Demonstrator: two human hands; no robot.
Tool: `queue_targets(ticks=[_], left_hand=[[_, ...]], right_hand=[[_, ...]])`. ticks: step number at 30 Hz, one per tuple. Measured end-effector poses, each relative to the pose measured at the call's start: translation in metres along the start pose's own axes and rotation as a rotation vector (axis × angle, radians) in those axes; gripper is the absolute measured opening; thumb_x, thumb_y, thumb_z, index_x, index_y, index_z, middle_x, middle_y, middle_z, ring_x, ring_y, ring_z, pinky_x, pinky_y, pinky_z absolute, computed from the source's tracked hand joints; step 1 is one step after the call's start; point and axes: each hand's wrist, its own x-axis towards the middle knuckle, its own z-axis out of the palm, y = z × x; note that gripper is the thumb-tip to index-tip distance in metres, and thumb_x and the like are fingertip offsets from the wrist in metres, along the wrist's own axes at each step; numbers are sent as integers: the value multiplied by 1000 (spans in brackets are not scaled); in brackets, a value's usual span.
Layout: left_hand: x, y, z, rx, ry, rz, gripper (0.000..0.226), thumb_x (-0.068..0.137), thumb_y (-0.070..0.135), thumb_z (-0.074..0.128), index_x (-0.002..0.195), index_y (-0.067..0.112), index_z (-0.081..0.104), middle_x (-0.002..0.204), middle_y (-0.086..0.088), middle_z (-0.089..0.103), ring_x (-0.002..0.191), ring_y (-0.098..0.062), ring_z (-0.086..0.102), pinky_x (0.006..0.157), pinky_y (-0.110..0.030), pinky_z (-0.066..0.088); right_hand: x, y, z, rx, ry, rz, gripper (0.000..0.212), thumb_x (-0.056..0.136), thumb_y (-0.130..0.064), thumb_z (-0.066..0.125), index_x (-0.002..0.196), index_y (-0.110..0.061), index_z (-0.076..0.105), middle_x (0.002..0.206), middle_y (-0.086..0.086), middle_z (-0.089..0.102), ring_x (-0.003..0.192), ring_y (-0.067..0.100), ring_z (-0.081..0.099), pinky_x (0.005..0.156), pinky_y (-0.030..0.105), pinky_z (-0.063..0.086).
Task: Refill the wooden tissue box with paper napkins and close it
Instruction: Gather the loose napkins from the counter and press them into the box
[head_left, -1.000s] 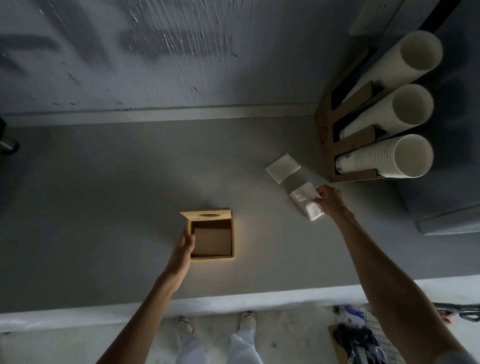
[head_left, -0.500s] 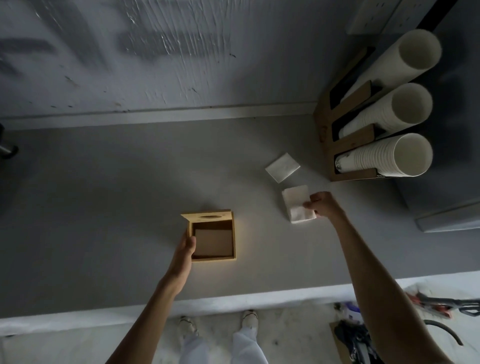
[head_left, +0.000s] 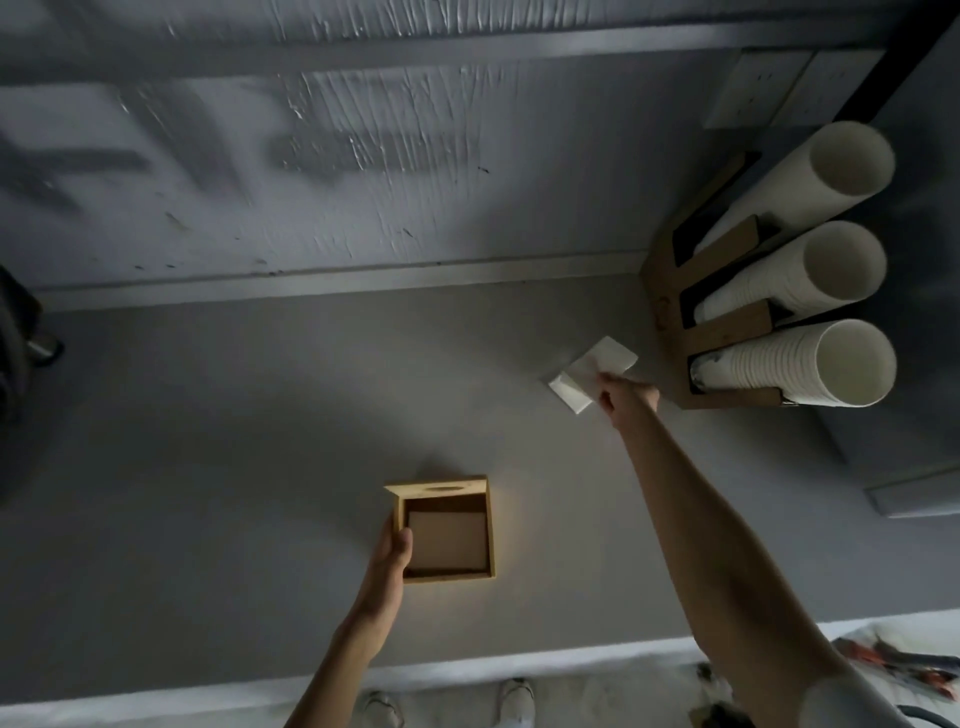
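Up-right of left hand (head_left: 387, 566), well apart: white paper napkins (head_left: 592, 375), soft flat squares, overlapping on grey matte desk (head_left: 208, 441). Right hand (head_left: 626, 399) on them, fingers pinching napkin edge; nearer arm for pickup. Left hand grips left wall of wooden tissue box (head_left: 445, 530), square, lid hinged up, no napkins visible inside. Box lies down-left of right hand. Paper cup stacks (head_left: 810, 364) just right of it.

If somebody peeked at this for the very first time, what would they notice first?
Probably the three long stacks of white paper cups lying in a wooden holder at the right of the grey counter. Next, the open wooden tissue box near the front edge, steadied by the left hand. Then the right hand reaching out to the white napkins beside the cups.
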Motion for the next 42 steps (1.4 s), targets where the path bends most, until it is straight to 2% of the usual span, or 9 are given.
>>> queue_targets(ticks=[5,10,17,22,28,33,37,39,42], left_hand=[[1,2,0,-25,9,6,75,78,55,51,142,20,36,144,1,44,138,-14,35,110,-27,24],[-1,0,-4,-5,8,-3,111,56,82,59,144,19,36,143,1,46,135,-12,39,113,-31,27],[-1,1,-5,20,10,-40,69,82,49,47,143,20,35,144,-3,46,137,-18,38,116,-37,26],[-2,2,-5,24,-20,-57,89,71,70,54,143,23,33,141,5,45,133,-11,38,107,-27,27],[-3,3,-3,23,-10,-49,68,83,48,45,144,22,33,145,2,43,137,-15,36,107,-26,28],[-9,11,1,1,15,-2,60,92,44,49,145,21,30,148,2,39,140,-16,33,104,-24,28],[-43,2,21,195,370,265,74,86,60,43,145,17,33,145,1,39,132,-11,37,104,-19,30],[-65,-6,39,466,497,579,45,94,26,40,135,8,45,132,3,46,121,-9,40,103,-11,27],[-85,-15,85,592,256,789,48,84,-6,40,127,14,50,121,0,54,112,-13,48,100,-18,39]], right_hand=[[1,18,25,-195,114,-10,59,66,-21,83,115,-2,57,107,14,64,95,29,67,77,48,60],[14,30,35,-465,232,-85,56,64,-32,78,109,-3,63,116,21,67,104,39,66,85,52,56],[-25,5,60,-784,264,-114,40,87,-24,63,122,-5,59,126,16,63,119,32,58,95,36,48],[-33,10,83,-912,291,-247,31,98,-23,44,122,-8,58,128,14,61,120,32,56,96,38,46],[-48,32,85,-1024,154,-332,49,83,-22,69,124,-7,47,126,18,61,119,39,56,94,45,48],[-71,63,49,-788,-8,-287,48,79,-17,66,123,-8,49,118,17,63,110,39,61,89,45,52],[-110,97,-13,-269,-159,-117,27,85,-3,63,111,3,62,94,15,64,92,36,65,67,36,54],[-138,114,-48,-55,-258,-61,16,88,5,58,102,0,64,89,12,64,84,27,65,68,37,55],[-168,138,-91,114,-289,33,19,88,8,55,90,-7,66,80,7,68,80,19,63,68,29,56]])
